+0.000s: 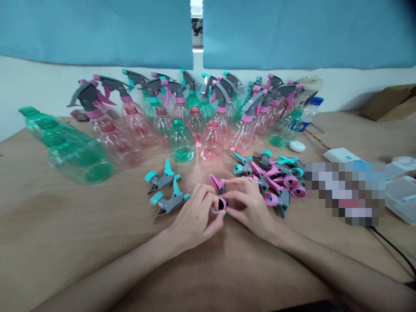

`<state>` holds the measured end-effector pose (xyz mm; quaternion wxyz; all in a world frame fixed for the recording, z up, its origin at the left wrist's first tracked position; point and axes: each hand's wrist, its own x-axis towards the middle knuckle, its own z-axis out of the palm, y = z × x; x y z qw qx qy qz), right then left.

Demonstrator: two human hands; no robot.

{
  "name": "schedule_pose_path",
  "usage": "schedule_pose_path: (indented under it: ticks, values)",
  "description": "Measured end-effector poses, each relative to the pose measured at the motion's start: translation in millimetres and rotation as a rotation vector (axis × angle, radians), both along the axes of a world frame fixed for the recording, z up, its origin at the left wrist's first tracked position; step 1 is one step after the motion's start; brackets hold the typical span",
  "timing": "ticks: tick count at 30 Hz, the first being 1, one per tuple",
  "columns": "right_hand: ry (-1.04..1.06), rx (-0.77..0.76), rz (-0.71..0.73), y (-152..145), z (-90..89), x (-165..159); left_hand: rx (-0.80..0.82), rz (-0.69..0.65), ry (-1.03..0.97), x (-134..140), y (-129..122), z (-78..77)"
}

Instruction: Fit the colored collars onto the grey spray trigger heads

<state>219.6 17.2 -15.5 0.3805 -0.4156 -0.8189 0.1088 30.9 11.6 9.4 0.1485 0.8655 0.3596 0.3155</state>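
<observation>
My right hand (pixel 251 206) is closed with fingertips and thumb on a grey and pink spray trigger head (pixel 222 187), its pink collar open toward me. My left hand (pixel 199 212) pinches a small pale, translucent piece (pixel 216 210) at that collar; its exact kind is partly hidden by the fingers. Two grey and turquoise trigger heads, an upper one (pixel 162 180) and a lower one (pixel 170 203), lie left of my left hand. Beyond my right hand lies a pile of pink and turquoise trigger heads (pixel 273 175).
Uncapped bottles stand ahead, including a green one (pixel 182 143) and a pink one (pixel 212 143). Green bottles (pixel 76 158) stand at left. Behind are several bottles with trigger heads (pixel 222 97). Rightward are a white oval object (pixel 297 146), a power strip (pixel 344 157), plastic boxes (pixel 403 199) and a cardboard box (pixel 390 102).
</observation>
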Motion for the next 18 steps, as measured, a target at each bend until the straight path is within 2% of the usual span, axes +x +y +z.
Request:
schedule_pose_path:
  ticks: [12,18]
  values:
    - [0.115,-0.079,-0.079,0.6,3.7,-1.3,-0.038,0.050,-0.064,-4.9,1.3,-2.8]
    - [0.072,-0.055,-0.092,0.1,3.0,-1.0,-0.176,0.077,-0.019,-3.1,2.2,-1.4]
